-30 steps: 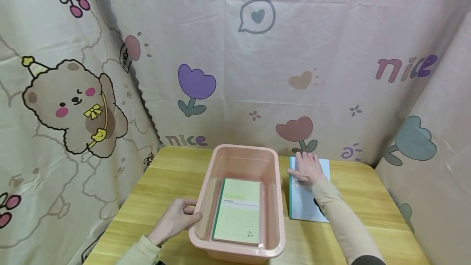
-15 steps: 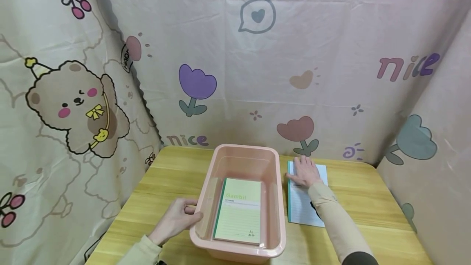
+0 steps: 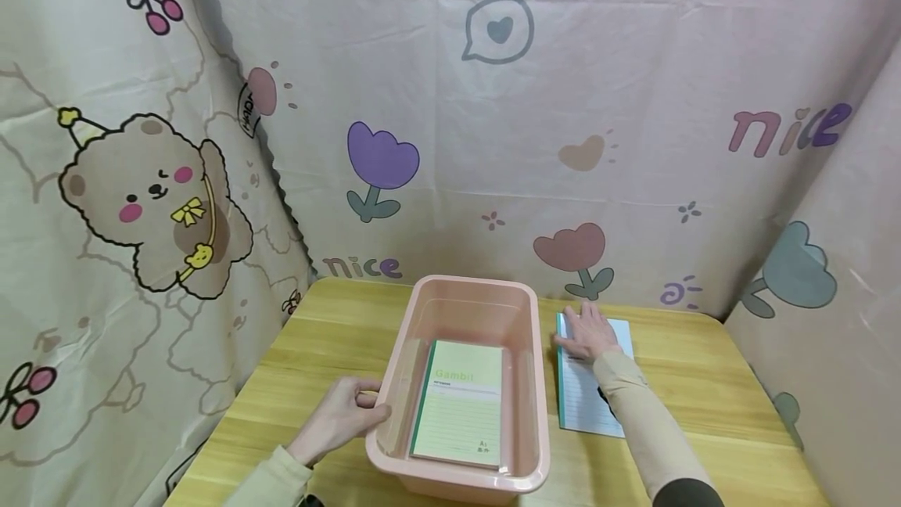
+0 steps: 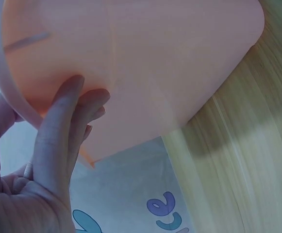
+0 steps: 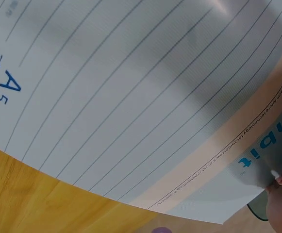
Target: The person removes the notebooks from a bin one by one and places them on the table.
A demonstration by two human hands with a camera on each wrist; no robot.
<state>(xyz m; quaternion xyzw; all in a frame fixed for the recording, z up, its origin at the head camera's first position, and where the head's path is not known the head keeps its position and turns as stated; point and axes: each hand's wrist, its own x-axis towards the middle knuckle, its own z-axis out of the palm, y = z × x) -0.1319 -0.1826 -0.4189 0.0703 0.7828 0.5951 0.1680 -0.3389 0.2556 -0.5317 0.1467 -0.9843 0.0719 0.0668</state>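
The plain pink tub (image 3: 482, 315) holds a green-spined, pale yellow-green notebook (image 3: 459, 409) with ruled lines, while to its right lies a teal-spined, light-blue ruled notebook (image 3: 577, 399), beneath the tub is a yellow wood-grained table (image 3: 331, 335), and behind the tub hangs a whitish cloth (image 3: 479, 139) printed with purple and dusty-red tulips (image 3: 572, 247).

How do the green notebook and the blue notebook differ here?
The green notebook lies inside the pink bin; the blue notebook lies on the table, right of the bin. The right hand is on the blue notebook; no hand touches the green notebook. The green notebook's cover is pale green, the blue notebook's pale blue. Both have printed lines.
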